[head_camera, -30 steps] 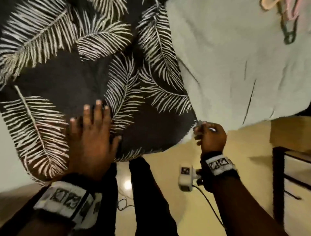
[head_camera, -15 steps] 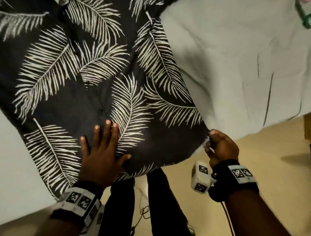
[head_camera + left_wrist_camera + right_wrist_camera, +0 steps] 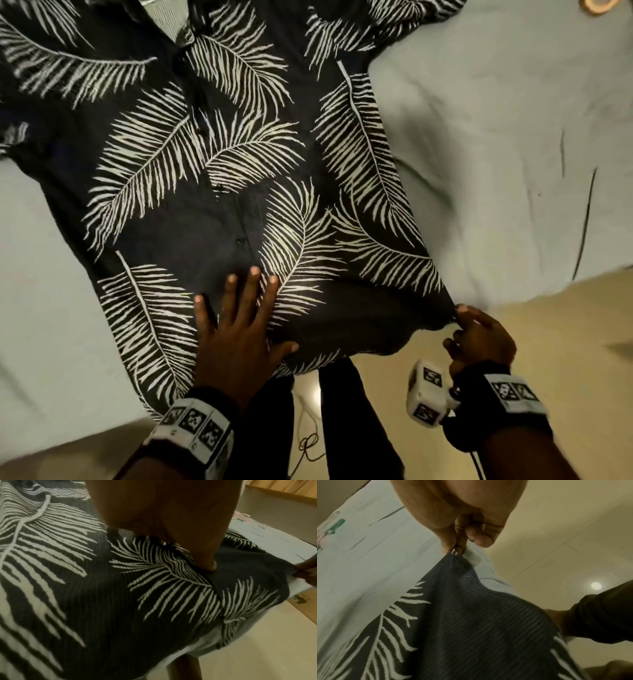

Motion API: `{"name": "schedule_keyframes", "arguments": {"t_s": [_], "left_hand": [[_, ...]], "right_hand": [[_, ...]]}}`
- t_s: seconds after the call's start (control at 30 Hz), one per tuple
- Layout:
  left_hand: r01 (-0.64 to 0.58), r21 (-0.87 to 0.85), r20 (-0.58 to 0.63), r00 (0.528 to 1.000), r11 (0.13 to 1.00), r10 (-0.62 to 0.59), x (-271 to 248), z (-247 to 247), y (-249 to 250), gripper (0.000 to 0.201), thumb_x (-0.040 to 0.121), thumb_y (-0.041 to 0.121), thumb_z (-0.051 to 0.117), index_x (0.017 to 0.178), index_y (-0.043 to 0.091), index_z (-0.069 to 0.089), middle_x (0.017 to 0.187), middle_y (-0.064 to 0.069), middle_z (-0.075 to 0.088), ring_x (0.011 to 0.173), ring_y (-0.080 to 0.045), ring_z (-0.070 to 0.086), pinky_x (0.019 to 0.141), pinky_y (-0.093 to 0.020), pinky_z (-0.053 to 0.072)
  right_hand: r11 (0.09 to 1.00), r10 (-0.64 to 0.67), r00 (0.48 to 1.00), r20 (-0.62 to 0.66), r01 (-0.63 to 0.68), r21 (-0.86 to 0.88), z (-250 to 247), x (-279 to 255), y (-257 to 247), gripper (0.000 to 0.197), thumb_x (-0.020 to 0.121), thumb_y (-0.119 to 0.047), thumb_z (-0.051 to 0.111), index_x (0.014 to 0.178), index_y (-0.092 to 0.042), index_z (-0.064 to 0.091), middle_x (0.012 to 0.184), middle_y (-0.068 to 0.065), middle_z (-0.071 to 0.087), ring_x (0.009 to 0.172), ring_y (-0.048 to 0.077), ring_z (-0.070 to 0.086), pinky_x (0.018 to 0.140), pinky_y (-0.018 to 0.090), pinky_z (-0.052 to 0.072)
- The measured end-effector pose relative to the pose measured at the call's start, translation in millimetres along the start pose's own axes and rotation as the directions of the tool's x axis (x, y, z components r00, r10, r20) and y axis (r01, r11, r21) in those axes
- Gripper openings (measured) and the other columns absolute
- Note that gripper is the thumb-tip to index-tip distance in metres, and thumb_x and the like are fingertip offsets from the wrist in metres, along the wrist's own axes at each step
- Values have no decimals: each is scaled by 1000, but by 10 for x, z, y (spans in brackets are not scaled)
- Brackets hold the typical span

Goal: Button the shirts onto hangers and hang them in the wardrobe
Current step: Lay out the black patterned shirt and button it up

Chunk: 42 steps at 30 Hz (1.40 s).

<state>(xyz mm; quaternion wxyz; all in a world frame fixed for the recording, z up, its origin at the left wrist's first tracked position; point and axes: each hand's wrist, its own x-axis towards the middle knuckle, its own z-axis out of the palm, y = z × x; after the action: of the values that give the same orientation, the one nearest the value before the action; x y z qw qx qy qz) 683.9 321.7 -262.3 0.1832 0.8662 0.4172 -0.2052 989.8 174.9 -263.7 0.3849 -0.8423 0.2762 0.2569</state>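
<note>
A black shirt (image 3: 219, 192) printed with large pale palm-frond leaves is lying spread, front up, on a bed covered by a pale grey-green sheet (image 3: 496, 144). Its collar is pointing toward the far side and its hem is lying at the near edge, where part of the hem is hanging slightly over the side. The fabric is showing a fine ribbed weave in the wrist views, and a row of small dark buttons is running down the closed placket along the middle of the shirt. A short sleeve is fanning out at the far right and another at the left edge.

The left hand (image 3: 239, 329) is lying flat on the lower front of the shirt, just left of the placket, fingers straight and spread, thumb out to the right, pressing the cloth against the bed. The right hand (image 3: 479, 339) is pinching the near right corner of the hem between thumb and forefinger, with the other fingers curled in, and the cloth between the two hands is being drawn taut into a shallow ridge.

At the far right corner a wooden hanger (image 3: 601, 6) is lying on the sheet, mostly cut off by the frame. Beyond the near edge of the bed, a beige tiled floor (image 3: 548, 342) is showing.
</note>
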Motion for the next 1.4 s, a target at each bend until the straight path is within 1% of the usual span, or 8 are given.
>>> {"name": "schedule_keyframes", "arguments": {"t_s": [0.23, 0.37, 0.57, 0.73, 1.0, 1.13, 1.27, 1.4], "left_hand": [[-510, 50, -81, 855, 859, 512, -196, 309, 503, 79, 64, 46, 86, 135, 27, 57, 168, -6, 18, 155, -31, 14, 117, -71, 5], [-542, 50, -130, 829, 839, 544, -158, 403, 473, 38, 79, 25, 62, 116, 23, 69, 164, -10, 28, 152, -35, 23, 110, -80, 11], [-619, 43, -216, 761, 784, 612, -210, 420, 340, 43, 81, 19, 80, 118, 15, 60, 159, -15, 38, 148, -37, 33, 106, -81, 20], [-527, 55, -170, 832, 848, 528, -190, 445, 288, 60, 71, 32, 88, 119, 21, 55, 165, -13, 25, 152, -34, 25, 111, -79, 12], [-669, 64, -230, 712, 741, 663, -126, 395, 391, 13, 87, 17, 66, 101, 20, 67, 162, -15, 33, 151, -37, 26, 108, -82, 8], [-747, 47, -206, 642, 663, 738, -159, 453, 317, 28, 94, 21, 53, 120, 19, 64, 162, -11, 33, 150, -35, 30, 110, -78, 19], [-725, 127, -119, 666, 677, 736, -146, 486, 254, 15, 85, 22, 74, 100, 22, 76, 167, -4, 22, 153, -30, 23, 117, -68, 19], [-685, 112, -158, 703, 720, 693, -182, 536, 269, 44, 85, 15, 70, 130, 15, 66, 167, 1, 23, 152, -25, 27, 118, -64, 22]], "right_hand": [[986, -143, 990, -18, 141, -88, 15, 56, -53, 4, 87, -11, 73, 89, -15, 72, 83, 15, 66, 56, 23, 53, 51, 31, 48], [978, -165, 986, -3, 163, -130, -5, 66, -61, 5, 85, -7, 72, 90, -10, 73, 77, 14, 67, 42, 15, 55, 48, 29, 46], [973, -174, 984, 33, 177, -151, -14, 54, -92, 10, 84, -5, 71, 94, -5, 72, 63, 8, 65, 37, 10, 53, 47, 28, 47], [972, -174, 983, 51, 179, -150, -13, 65, -84, 11, 85, -7, 71, 95, -3, 71, 69, 12, 68, 41, 15, 56, 49, 30, 48], [970, -168, 982, 82, 180, -161, -18, 113, -79, 6, 86, -6, 70, 87, -12, 68, 68, 9, 65, 47, 18, 59, 47, 26, 50], [966, -171, 983, 71, 182, -184, -31, 115, -81, 8, 85, -8, 71, 83, -14, 69, 70, 10, 67, 47, 19, 58, 49, 28, 51], [957, -194, 979, 67, 204, -208, -14, 127, -70, 7, 85, -8, 71, 83, -15, 69, 70, 11, 68, 43, 19, 55, 49, 29, 51], [918, -267, 959, 92, 282, -277, -56, 166, -30, 11, 85, -11, 70, 78, -19, 68, 71, 10, 67, 47, 22, 55, 47, 29, 51]]}}
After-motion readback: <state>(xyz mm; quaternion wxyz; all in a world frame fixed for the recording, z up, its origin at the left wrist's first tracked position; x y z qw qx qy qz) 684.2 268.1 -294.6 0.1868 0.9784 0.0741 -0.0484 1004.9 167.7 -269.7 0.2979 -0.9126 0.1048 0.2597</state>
